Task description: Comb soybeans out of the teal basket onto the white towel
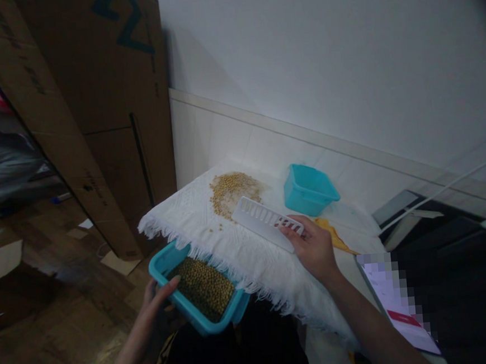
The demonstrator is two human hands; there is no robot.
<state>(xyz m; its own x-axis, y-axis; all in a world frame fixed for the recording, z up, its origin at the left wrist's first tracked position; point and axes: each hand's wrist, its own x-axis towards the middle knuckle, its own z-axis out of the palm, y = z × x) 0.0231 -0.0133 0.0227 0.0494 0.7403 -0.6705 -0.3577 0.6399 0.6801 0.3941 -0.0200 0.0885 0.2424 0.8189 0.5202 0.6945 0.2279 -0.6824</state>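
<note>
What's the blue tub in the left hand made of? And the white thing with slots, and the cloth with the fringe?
The blue tub looks like smooth plastic: one even colour, rounded rim. The white slotted thing is probably stiff plastic too, thin and plain, though painted metal is possible. The fringed cloth seems woven, maybe cotton, with a textured pattern and loose threads.

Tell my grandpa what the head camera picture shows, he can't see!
A left hand holds a blue tub of beans at a white cloth's edge. The right hand holds a slotted white tray beside loose beans on the cloth, and another tub stands near the wall.
</note>
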